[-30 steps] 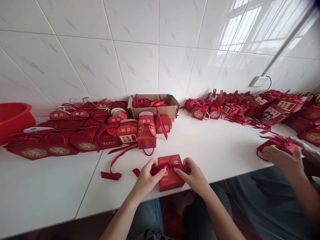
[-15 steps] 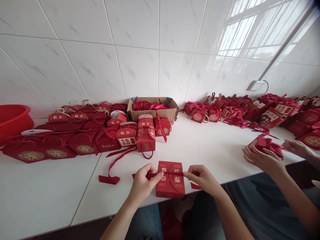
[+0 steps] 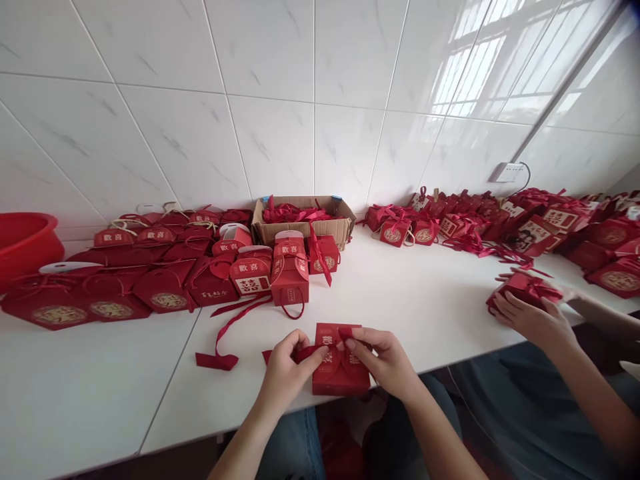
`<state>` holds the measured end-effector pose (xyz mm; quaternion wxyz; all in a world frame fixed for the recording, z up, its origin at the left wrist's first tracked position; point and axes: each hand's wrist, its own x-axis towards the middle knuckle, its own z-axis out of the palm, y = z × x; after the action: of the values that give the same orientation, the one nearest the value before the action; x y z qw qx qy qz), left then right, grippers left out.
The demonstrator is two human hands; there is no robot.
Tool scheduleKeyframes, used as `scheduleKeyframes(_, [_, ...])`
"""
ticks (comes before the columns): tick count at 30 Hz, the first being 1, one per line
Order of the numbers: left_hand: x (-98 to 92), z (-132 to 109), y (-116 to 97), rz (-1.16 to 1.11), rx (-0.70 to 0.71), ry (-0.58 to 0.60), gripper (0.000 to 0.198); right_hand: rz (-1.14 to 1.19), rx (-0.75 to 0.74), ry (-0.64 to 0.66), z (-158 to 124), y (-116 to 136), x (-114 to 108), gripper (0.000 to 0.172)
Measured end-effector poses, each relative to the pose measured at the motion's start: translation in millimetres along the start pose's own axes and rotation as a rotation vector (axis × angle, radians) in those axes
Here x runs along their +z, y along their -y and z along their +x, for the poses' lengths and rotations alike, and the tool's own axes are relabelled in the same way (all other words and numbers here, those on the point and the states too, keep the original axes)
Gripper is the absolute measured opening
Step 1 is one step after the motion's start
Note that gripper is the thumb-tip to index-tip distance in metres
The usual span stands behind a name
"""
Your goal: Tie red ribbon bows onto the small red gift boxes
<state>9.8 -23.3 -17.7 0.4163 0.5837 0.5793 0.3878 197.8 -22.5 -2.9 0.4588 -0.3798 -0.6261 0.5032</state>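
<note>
A red gift box [image 3: 341, 383] with pale printed characters lies flat at the table's front edge, between my hands. Over its left side, my left hand [image 3: 293, 360] pinches a dark red ribbon [image 3: 311, 349], whose end sticks out behind the fingers. My right hand [image 3: 383, 357] is closed above the middle of the box, pinching the ribbon's other part close to the left fingertips. The fingers cover much of the box top and the point where the ribbon crosses.
Several red gift boxes [image 3: 170, 287] stand at the left beside a red basin [image 3: 27, 240]. A cardboard carton [image 3: 305, 230] of ribbons sits by the wall. A loose ribbon [image 3: 217, 361] lies left. At right, a co-worker's hands [image 3: 537, 320] hold a bowed box [image 3: 525, 288].
My right hand has moved left from the box's right edge to its middle, bringing ribbon with it. My left hand stays nearly in place. The co-worker's hands have closed around their box.
</note>
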Motion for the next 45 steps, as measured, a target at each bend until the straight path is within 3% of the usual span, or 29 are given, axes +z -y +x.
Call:
scheduleKeyframes(2, [0.1,0.0,1.2,0.004,-0.009,0.017,0.040,-0.040,0.025,-0.092,1.5,-3.3,4.7,0.022])
scheduleKeyframes(6, [-0.4,-1.3,1.5,0.018,-0.014,0.019,0.041,-0.026,0.071,-0.128,1.0,-6.5,5.6,0.015])
scheduleKeyframes(11, [-3.9,-0.7,0.5,0.046,0.005,0.051,0.040,0.089,0.189,-0.134,-0.9,-4.0,4.2,0.032])
scheduleKeyframes(15, [-18.6,5.3,1.9,0.080,0.016,0.230,0.036,0.051,0.187,-0.048,-1.7,0.7,4.0,0.025])
scheduleKeyframes(18, [-39.6,8.2,-0.6,0.192,0.034,0.311,0.035,-0.043,0.146,-0.075,-1.7,3.2,7.1,0.023])
scheduleKeyframes(22, [-63.4,4.0,-30.1,0.370,0.274,0.287,0.021,-0.365,0.134,-0.178,0.7,7.9,14.5,0.020])
scheduleKeyframes(24, [-63.6,4.1,-54.9,0.445,0.446,0.324,0.015,-0.494,0.066,-0.129,1.7,13.0,15.4,0.022])
scheduleKeyframes(27, [-44.8,19.1,-85.0,0.531,0.665,0.368,0.019,-0.564,-0.063,0.056,0.9,21.2,10.7,0.026])
scheduleKeyframes(29, [-24.9,38.2,-90.8,0.569,0.759,0.375,0.019,-0.552,-0.078,0.135,-0.4,23.2,7.0,0.026])
scheduleKeyframes(32, [-0.9,62.5,-78.5,0.610,0.757,0.278,0.012,-0.505,-0.023,0.064,-1.6,18.6,7.1,0.030])
scheduleKeyframes(36, [0.4,55.2,-51.3,0.509,0.614,-0.096,0.009,-0.420,0.009,-0.076,-2.4,9.1,14.0,0.035])
scheduleKeyframes(38, [-5.9,40.1,-40.8,0.425,0.531,-0.083,0.016,-0.415,-0.008,-0.092,-3.1,7.4,16.1,0.034])
scheduleKeyframes(41, [-9.2,21.4,-28.0,0.262,0.484,0.090,0.016,-0.427,-0.017,-0.112,-4.7,7.2,17.7,0.032])
scheduleKeyframes(45, [-1.3,10.5,-14.6,0.073,0.448,0.034,0.015,-0.350,0.021,-0.197,-7.3,5.7,21.3,0.013])
